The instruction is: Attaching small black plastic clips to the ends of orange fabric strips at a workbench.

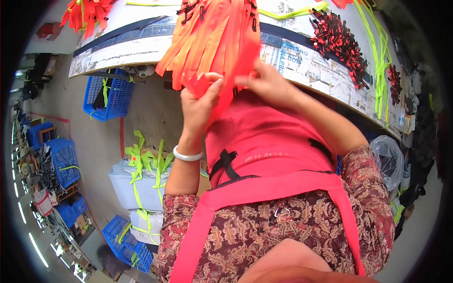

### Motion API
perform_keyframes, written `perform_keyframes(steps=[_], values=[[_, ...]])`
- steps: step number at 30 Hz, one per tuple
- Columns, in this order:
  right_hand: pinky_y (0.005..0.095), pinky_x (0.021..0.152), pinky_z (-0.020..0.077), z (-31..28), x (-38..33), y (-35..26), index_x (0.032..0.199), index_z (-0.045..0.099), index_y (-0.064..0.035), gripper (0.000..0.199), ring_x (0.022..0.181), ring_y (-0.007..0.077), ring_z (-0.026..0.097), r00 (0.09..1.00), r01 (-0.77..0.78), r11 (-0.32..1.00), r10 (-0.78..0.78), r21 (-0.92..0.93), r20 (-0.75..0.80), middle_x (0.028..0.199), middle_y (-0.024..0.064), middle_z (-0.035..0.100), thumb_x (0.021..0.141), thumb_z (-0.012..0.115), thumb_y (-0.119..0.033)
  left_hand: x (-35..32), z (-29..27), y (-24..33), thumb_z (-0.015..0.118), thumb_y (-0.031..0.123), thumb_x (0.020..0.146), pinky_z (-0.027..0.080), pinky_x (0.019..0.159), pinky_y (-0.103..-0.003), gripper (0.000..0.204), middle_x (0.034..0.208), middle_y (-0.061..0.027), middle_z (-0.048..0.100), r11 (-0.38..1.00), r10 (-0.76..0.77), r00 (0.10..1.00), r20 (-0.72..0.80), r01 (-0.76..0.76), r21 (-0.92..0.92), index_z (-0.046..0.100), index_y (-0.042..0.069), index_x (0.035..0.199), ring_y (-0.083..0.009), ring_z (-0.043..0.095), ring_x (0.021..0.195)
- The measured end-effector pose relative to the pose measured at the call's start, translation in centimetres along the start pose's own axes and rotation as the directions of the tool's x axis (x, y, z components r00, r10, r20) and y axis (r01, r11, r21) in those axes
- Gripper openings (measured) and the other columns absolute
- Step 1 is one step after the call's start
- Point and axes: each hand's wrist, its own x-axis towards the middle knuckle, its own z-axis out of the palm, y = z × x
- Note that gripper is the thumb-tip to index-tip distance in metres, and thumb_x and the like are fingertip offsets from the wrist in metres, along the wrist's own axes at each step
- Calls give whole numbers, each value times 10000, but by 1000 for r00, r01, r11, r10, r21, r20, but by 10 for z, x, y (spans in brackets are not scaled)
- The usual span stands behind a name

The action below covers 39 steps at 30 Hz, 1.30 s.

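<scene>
A thick bunch of orange-red webbing straps (207,45) hangs over the table's front edge, with black buckles near its top. My left hand (200,101), with a white bangle on its wrist, is closed round a looped orange strap (223,101), thumb and fingers pressed together. My right hand (269,86) is just right of it, its fingers curled in and smeared by motion. A small black piece (236,90) shows at its fingertips beside the strap. Whether the right fingers pinch the strap or only this black piece is blurred.
On the table (292,63) lie a pile of red-and-black small parts (337,47) and yellow-green strips (380,61). Below left stand a blue crate (111,96) and tied grey bundles (137,188). More blue crates (66,160) line the left. A clear plastic bag (387,160) is at right.
</scene>
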Motion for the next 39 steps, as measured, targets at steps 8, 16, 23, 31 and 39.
perform_keyframes(steps=[8,16,23,31,39], values=[[252,506,467,-60,102,-67,1119,595,-22,325,646,115,585,935,-273,896,161,-351,-317,823,57,631,904,611,-265,-4,-5,-2,653,68,882,272,441,-193,81,655,46,500,928,-255,942,220,302,-219,631,15,938,-18,388,498],[255,638,505,6,-2,-17,1003,657,-12,152,697,115,639,959,280,912,-281,-299,42,762,94,669,876,646,-96,0,3,-22,669,65,862,235,433,-208,115,630,58,426,840,-381,848,368,484,-245,608,31,953,-23,343,479],[226,636,486,-3,-17,-15,919,636,15,102,714,82,613,999,-16,997,19,-69,37,752,53,638,897,616,-82,4,3,-22,652,137,890,363,497,-218,160,810,-33,612,813,-371,836,405,503,-294,607,38,1009,-69,452,572],[281,599,446,-10,-30,-8,924,599,16,155,654,90,536,1000,23,991,-23,-133,1,727,44,604,916,601,-139,6,-4,-24,620,188,929,368,497,-191,243,812,-7,631,940,-273,947,167,299,-163,643,-3,1078,-36,502,594],[372,600,454,-7,-36,-2,903,551,-3,136,649,325,575,979,201,893,-171,-402,111,706,180,561,924,552,-138,1,12,-25,685,52,858,412,544,-183,67,761,23,626,986,-158,967,200,145,81,671,1,900,-32,539,633]])
